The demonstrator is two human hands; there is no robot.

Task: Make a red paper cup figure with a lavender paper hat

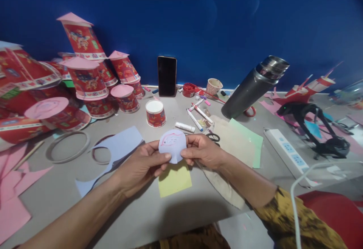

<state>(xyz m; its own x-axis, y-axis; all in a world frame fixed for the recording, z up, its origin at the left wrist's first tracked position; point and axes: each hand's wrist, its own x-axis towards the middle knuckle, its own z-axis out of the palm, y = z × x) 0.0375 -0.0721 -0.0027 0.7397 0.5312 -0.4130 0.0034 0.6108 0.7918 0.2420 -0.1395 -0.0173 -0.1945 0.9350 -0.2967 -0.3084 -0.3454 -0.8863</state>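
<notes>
Far left, red cups stand piled, pink paper topping several! Then a grey ring and a cut lilac sheet. Here's the left hand, thumb and fingers pinching one edge of the pale lilac disc, pink marks facing up, held above a yellow sheet. The right hand pinches the opposite edge! Beyond it, a dark bottle, then a white power strip.
</notes>
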